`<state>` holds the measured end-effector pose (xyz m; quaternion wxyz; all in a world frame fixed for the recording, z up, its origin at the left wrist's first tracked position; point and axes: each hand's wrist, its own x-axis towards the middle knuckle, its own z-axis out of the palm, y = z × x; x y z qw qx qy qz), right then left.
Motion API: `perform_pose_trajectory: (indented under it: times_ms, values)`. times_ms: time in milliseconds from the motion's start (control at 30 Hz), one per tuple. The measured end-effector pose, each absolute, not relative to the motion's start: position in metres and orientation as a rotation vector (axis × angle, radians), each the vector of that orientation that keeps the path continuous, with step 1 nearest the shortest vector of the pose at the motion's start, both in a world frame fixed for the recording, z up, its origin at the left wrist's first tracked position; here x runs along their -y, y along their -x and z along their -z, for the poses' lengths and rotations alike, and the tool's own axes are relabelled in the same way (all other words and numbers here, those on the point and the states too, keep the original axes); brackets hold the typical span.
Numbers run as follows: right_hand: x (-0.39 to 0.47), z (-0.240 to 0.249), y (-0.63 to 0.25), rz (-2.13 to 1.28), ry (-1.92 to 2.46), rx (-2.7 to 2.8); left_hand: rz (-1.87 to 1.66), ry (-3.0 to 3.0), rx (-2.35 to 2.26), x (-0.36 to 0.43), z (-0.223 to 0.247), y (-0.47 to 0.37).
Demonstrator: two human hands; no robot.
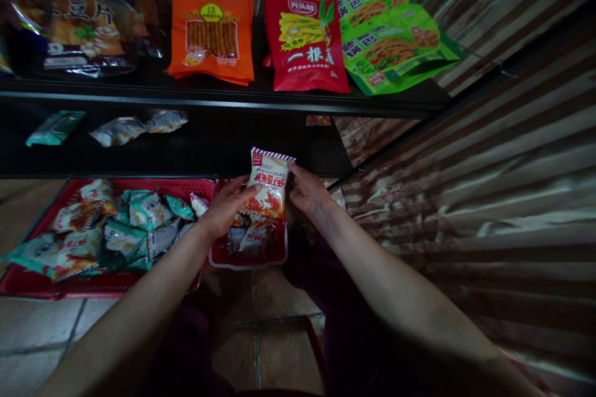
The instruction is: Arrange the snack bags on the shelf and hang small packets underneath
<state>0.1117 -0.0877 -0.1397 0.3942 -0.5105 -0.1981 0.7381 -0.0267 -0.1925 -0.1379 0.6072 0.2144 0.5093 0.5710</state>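
Between my two hands is a white snack packet [269, 189] with red lettering and a striped top edge, its printed face toward me. My left hand [231, 201] grips its left side, thumb across the front. At the packet's upper right edge, my right hand [305, 186] has its fingers closed on it. Below the packet stands a small red basket [246, 265] with several small snack packets [251, 239] inside. To the left, a larger red basket [56, 197] holds several teal, silver and white packets [146, 211].
On the upper black shelf [153, 88] stand orange bags [212, 28], red bags [307, 37], green bags [395, 37] and dark-printed bags [88, 31]. The lower shelf [223, 142] bears a teal packet [56, 128] and silver packets [139, 127]. A patterned curtain [488, 198] hangs at right.
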Motion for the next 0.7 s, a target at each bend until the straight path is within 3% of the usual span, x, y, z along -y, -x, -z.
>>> perform_pose_trajectory:
  times_ms: [500,700]
  values:
    - [0.082,0.137,-0.115,-1.855,1.338,0.521,-1.255,-0.572,-1.232,0.197,0.134,0.017]
    - [0.089,0.127,-0.113,-2.007,1.272,0.563,-1.312,-0.492,-1.290,0.194,0.136,0.019]
